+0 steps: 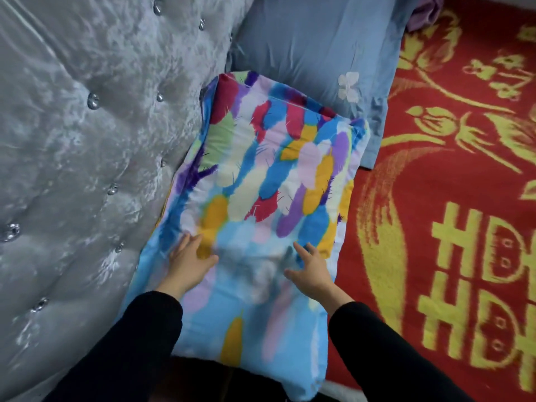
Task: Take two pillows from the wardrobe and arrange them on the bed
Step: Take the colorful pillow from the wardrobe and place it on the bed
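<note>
Blurring hides detail near both open hands, left hand and right hand flat on the feather-print pillow, blue pillow partly cut off

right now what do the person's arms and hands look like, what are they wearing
Both arms are in plain black long sleeves that end at the wrists. The left hand and right hand are bare: no gloves, rings, watch or bracelets show. The left sleeve and right sleeve carry no markings.

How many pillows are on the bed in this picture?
2. The multicoloured pillow lies along the grey headboard, under both hands. The blue-grey pillow lies beyond it, its near end under the multicoloured one. Others may be out of frame.
</note>
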Tool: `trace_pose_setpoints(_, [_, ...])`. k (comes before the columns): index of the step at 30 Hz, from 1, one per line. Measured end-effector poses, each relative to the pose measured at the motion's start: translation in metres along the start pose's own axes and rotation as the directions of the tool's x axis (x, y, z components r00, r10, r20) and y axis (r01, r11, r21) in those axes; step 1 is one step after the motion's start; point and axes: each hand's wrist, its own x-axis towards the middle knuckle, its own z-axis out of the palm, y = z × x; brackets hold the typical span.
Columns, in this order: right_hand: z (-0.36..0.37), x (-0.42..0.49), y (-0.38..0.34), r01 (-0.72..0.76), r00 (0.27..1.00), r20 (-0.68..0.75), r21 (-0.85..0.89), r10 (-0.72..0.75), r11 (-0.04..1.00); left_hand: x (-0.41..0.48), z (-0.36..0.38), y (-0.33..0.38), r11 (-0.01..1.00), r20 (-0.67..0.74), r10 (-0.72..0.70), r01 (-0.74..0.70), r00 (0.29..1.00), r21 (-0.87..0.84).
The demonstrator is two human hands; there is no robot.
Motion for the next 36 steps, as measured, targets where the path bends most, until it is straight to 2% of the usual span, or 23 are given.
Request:
trace_pose_setpoints(3, [0.003,-0.007,-0.006,0.057,0.998,-0.013,-0.079,-0.059,0.995,-0.013,0.015,0.013,0.999,-0.03,0.04,-0.04,0.999,0.003])
trace_pose_setpoints(9, [-0.005,-0.037,-0.011,0.217,0.972,-0.014,-0.307,-0.232,0.927,-0.065,0.038,0.043,0.972,-0.166,0.215,-0.195,0.963,0.128])
trace_pose_setpoints(15, [-0.017,-0.089,0.001,0.378,0.91,0.039,-0.487,-0.413,0.787,-0.136,0.06,0.064,0.977,-0.218,0.154,-0.116,0.964,0.18])
trace_pose_setpoints(19, [-0.021,-0.135,0.034,0.468,0.849,0.083,-0.574,-0.521,0.671,-0.204,0.09,0.071,0.966,-0.27,0.123,-0.053,0.955,0.253])
trace_pose_setpoints(24, [-0.017,-0.213,0.092,0.6,0.744,0.223,-0.636,-0.629,0.485,-0.32,0.146,0.072,0.978,-0.432,0.076,0.017,0.899,0.207])
trace_pose_setpoints(27, [-0.012,-0.267,0.12,0.67,0.664,0.309,-0.65,-0.681,0.358,-0.395,0.185,0.07,0.982,-0.469,-0.023,0.107,0.883,0.153])
trace_pose_setpoints(30, [-0.002,-0.321,0.143,0.723,0.591,0.39,-0.644,-0.706,0.25,-0.465,0.217,0.064,0.984,-0.509,-0.063,0.139,0.859,0.114])
trace_pose_setpoints(36, [0.033,-0.419,0.189,0.798,0.448,0.564,-0.602,-0.694,0.027,-0.591,0.266,0.03,0.971,-0.637,-0.201,0.239,0.744,-0.028])
